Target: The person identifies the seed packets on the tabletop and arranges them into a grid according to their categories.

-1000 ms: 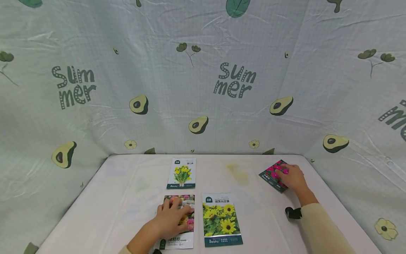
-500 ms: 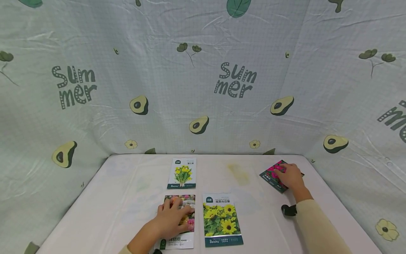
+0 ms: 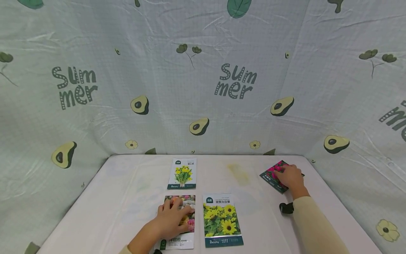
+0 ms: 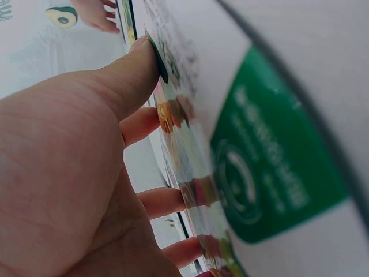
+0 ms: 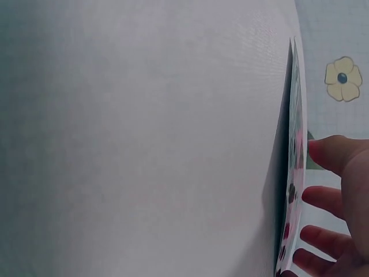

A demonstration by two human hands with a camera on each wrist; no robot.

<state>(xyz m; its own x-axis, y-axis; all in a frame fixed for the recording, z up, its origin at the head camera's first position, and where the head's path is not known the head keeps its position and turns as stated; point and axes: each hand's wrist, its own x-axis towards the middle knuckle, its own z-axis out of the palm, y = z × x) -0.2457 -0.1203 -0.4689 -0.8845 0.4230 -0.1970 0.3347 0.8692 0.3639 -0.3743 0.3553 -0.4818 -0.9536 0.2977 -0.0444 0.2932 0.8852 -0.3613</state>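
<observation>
My left hand (image 3: 171,218) lies with spread fingers on a seed packet (image 3: 187,243) with pink and orange blooms, near the front of the table. In the left wrist view, the thumb and fingertips (image 4: 161,202) touch its glossy face, and part of the print is hidden under the hand. At the back right, my right hand (image 3: 290,178) rests its fingertips on a dark-banded seed packet (image 3: 269,178) with magenta flowers, which lies turned at an angle. Seen from the right wrist, that packet (image 5: 292,190) is nearly edge-on, with the relaxed fingers (image 5: 323,199) at its face.
A sunflower seed packet (image 3: 222,222) lies just right of my left hand. Behind is a white seed packet (image 3: 182,173) with yellow flowers. The pale table (image 3: 127,197) has a yellowish stain near its back edge, and a printed cloth (image 3: 171,88) hangs behind it.
My right forearm has swung a little to the left, while its fingers stay on the magenta-flower packet. The left hand and the other packets have not moved.
</observation>
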